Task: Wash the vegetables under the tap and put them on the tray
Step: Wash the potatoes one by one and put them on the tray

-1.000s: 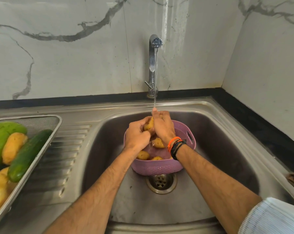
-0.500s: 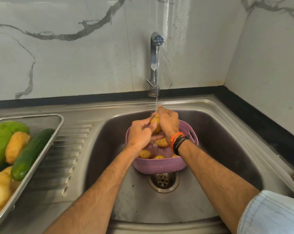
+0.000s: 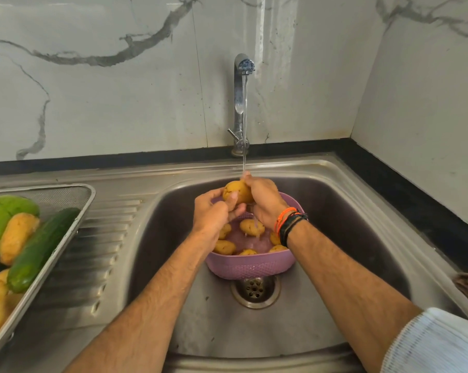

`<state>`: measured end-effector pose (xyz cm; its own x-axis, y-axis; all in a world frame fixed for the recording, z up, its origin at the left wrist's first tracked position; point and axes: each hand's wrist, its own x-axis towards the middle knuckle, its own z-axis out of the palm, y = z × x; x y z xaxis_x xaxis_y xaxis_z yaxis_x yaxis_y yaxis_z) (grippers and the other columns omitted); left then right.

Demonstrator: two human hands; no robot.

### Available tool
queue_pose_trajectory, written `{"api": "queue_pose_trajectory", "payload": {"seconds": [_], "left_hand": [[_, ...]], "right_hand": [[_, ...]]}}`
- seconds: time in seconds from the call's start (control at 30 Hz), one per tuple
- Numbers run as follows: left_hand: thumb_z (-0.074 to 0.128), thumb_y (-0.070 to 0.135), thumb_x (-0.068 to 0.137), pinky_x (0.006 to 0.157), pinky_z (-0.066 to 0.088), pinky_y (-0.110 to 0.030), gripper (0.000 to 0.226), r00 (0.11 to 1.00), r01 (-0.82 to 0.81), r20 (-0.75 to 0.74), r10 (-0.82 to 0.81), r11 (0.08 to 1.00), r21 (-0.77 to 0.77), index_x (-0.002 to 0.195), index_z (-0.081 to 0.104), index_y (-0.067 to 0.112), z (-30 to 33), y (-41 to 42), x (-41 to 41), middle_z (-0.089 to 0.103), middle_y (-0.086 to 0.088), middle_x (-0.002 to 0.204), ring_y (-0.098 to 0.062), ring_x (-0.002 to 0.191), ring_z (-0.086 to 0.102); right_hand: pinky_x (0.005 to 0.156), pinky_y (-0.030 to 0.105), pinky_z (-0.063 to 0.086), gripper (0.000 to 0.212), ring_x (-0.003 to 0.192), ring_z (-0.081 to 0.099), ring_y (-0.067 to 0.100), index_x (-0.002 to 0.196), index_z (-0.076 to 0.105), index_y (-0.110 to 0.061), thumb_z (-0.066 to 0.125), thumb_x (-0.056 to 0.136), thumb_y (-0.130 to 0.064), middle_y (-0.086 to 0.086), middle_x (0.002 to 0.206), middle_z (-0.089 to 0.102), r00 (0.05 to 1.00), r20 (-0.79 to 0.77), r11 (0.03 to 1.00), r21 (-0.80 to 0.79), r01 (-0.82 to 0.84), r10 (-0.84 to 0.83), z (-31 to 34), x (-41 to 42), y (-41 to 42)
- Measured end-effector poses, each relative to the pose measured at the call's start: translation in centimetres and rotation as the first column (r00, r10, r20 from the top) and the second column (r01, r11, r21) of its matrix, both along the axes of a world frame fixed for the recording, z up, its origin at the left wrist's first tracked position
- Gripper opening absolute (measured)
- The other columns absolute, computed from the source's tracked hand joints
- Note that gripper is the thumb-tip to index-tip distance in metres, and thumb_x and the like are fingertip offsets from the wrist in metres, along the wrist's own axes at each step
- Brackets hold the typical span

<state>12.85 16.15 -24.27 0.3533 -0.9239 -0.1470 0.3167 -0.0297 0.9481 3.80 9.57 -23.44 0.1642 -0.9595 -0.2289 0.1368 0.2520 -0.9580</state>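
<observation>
A rough-skinned, rounded potato (image 3: 237, 191) is gripped between the left hand (image 3: 214, 214) and the right hand (image 3: 263, 201) under a thin stream from the chrome tap (image 3: 239, 103), directly above a woven-textured lilac plastic basket (image 3: 250, 266) holding more small potatoes in the brushed steel sink (image 3: 348, 224). At nine o'clock, a metal mesh tray (image 3: 71, 200) holds a smooth dark cucumber (image 3: 42, 250) beside other produce. Compared with half a second earlier, more of the potato is exposed above the left thumb.
</observation>
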Motion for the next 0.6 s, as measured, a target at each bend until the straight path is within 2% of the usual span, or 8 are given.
{"api": "queue_pose_trajectory", "payload": {"seconds": [0.07,0.13,0.23,0.37,0.47,0.6], "left_hand": [[0.066,0.006,0.093,0.069,0.062,-0.025,0.013,0.999,-0.031,-0.008,0.031,0.999,0.020,0.105,0.066,0.008,-0.1,-0.1,0.4,0.072,-0.014,0.093,-0.022,0.082,0.073],[0.069,0.014,0.092,0.066,0.061,-0.025,0.018,0.999,-0.035,0.043,0.034,0.999,0.038,0.109,0.066,0.011,-0.2,-0.1,0.6,0.074,-0.014,0.093,-0.021,0.079,0.074],[0.067,0.018,0.093,0.074,0.061,-0.029,0.020,0.998,-0.026,0.061,0.022,0.998,0.059,0.111,0.067,0.009,-0.2,-0.1,0.5,0.074,-0.014,0.098,-0.022,0.089,0.074],[0.057,0.002,0.097,0.085,0.059,-0.035,0.028,0.997,0.054,-0.052,-0.049,0.994,0.095,0.125,0.062,0.000,-0.2,-0.1,0.5,0.070,-0.018,0.112,-0.027,0.104,0.069],[0.050,-0.010,0.096,0.089,0.058,-0.037,0.037,0.992,0.098,-0.092,-0.090,0.991,0.093,0.131,0.058,0.001,0.0,-0.1,0.5,0.067,-0.018,0.119,-0.027,0.107,0.067],[0.048,-0.011,0.097,0.095,0.055,-0.037,0.041,0.990,0.106,-0.103,-0.097,0.990,0.091,0.134,0.057,0.004,0.0,-0.1,0.5,0.066,-0.016,0.122,-0.025,0.111,0.065]], "right_hand": [[0.097,0.046,0.053,0.017,0.114,0.061,0.030,0.106,0.063,-0.009,0.052,0.103,-0.022,0.017,0.117,0.064,0.998,0.038,0.999,0.027,-0.047,0.046,0.1,-0.3,0.1],[0.099,0.048,0.052,0.021,0.116,0.060,0.030,0.114,0.064,-0.006,0.053,0.102,-0.018,0.016,0.122,0.063,0.995,0.086,0.998,0.046,-0.052,0.048,-0.1,-0.8,0.1],[0.095,0.048,0.055,0.029,0.113,0.064,0.031,0.120,0.065,-0.002,0.062,0.097,-0.020,0.016,0.121,0.065,0.997,0.077,0.997,0.071,-0.007,0.002,-0.3,-1.5,0.2],[0.081,0.042,0.061,0.040,0.099,0.070,0.029,0.116,0.066,0.002,0.073,0.089,-0.027,0.017,0.111,0.069,0.997,0.013,0.991,0.112,0.079,-0.081,-0.9,-2.6,0.0],[0.071,0.039,0.062,0.037,0.093,0.070,0.029,0.119,0.058,0.000,0.065,0.095,-0.028,0.018,0.110,0.065,0.993,0.075,0.983,0.165,0.075,-0.088,-0.7,-3.1,-0.3],[0.085,0.046,0.059,0.031,0.110,0.064,0.033,0.126,0.057,-0.001,0.060,0.097,-0.011,0.020,0.127,0.057,0.989,0.135,0.979,0.204,0.024,-0.053,-0.4,-3.4,-0.5]]}}
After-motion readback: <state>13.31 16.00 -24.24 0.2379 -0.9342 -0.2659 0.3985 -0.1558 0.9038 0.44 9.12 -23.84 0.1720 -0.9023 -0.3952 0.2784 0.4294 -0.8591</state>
